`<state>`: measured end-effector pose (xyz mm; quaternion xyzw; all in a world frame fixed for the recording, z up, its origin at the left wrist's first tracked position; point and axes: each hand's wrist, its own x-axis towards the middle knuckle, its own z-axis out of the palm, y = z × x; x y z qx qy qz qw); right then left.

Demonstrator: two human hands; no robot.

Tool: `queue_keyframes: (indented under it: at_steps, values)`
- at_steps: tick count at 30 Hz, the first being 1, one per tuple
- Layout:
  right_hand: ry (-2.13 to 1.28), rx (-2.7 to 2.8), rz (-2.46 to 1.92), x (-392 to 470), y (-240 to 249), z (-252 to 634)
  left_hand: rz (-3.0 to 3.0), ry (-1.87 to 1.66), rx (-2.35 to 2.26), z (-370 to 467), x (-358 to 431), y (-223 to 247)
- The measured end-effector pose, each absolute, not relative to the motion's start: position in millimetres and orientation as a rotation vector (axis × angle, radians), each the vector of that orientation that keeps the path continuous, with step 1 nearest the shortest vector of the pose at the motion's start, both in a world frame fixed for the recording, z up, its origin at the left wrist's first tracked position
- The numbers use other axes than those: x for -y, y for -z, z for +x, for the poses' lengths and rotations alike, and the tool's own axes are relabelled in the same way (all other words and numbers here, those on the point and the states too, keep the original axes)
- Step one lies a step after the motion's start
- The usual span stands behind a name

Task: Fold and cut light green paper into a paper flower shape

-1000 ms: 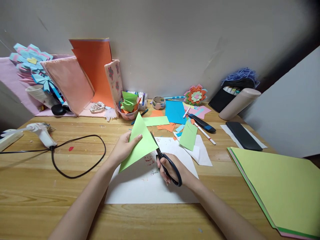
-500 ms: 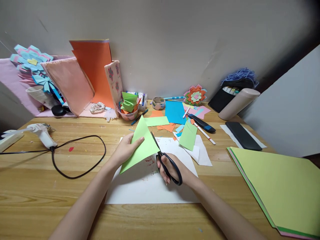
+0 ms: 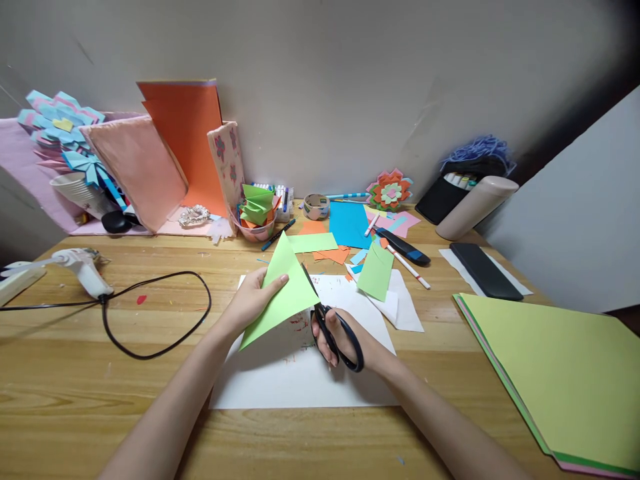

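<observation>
A light green sheet of paper [image 3: 281, 293], folded to a pointed shape, is pinched in my left hand [image 3: 255, 297], thumb on top and fingers underneath. My right hand [image 3: 345, 340] is wrapped round the black handles of a pair of scissors [image 3: 356, 350]. The blades lie along the right edge of the green paper; whether they cut into it I cannot tell. Beneath both hands, a white sheet [image 3: 310, 387] with reddish marks lies on the wooden table.
Green strips [image 3: 376, 272], orange scraps [image 3: 333, 255], a blue sheet [image 3: 349, 225] and a utility knife [image 3: 404, 247] lie beyond the hands. At left is a glue gun [image 3: 83, 270] with its cord looped. Coloured sheets [image 3: 565, 360] and a phone [image 3: 485, 270] are at right.
The scissors blades seem slightly more closed at the paper's right edge. Otherwise my hands and the paper hold almost the same place, and the view has shifted very slightly.
</observation>
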<state>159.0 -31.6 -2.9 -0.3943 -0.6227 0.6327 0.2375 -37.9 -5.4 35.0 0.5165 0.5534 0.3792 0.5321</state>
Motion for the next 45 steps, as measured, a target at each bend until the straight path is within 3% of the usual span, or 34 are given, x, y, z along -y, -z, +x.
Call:
queue_keyframes:
  at_steps: [14, 24, 30, 38, 45]
  values:
    - [-1.744, 1.582, -1.266, 34, 1, 155, 1.237, -0.921, -1.330, -38, 5, -33]
    - [-1.447, 1.399, -1.375, -3, -2, 187, 1.176, -0.982, -1.449, -39, 1, -29]
    - [-1.556, 1.513, -1.098, 1, -6, 184, 1.304, -1.145, -1.535, -37, 1, -23]
    - [-1.558, 1.366, -1.112, 15, -7, 160, 1.435, -1.070, -1.475, -21, 9, -17]
    - [-1.308, 1.550, -1.328, 2, -3, 176, 1.415, -1.148, -1.507, -19, 8, -10]
